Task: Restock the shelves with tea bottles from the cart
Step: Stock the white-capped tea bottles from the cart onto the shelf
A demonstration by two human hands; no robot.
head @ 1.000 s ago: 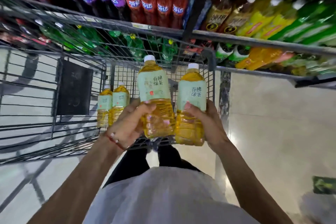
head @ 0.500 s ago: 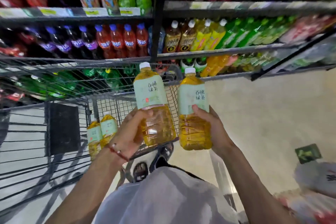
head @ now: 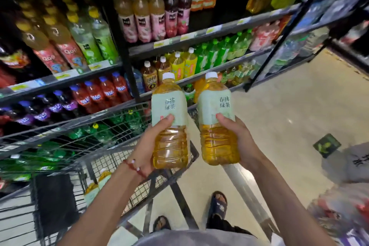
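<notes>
I hold two large tea bottles upright, each with amber liquid, a pale green label and a white cap. My left hand grips the left tea bottle at its lower half. My right hand grips the right tea bottle the same way. Both bottles hang above the near right corner of the wire cart. Two more tea bottles stand inside the cart, low on the left. The shelves rise just behind, full of drinks.
Shelf rows hold red, purple, green, yellow and pink-labelled bottles, with tea bottles on the row right behind my hands. A black panel hangs in the cart. The tiled floor opens to the right; bags lie at the far right.
Both hands have lifted the two bottles up and clear of the cart, a little to the right. My view has tilted upward, so higher shelf rows now show.
</notes>
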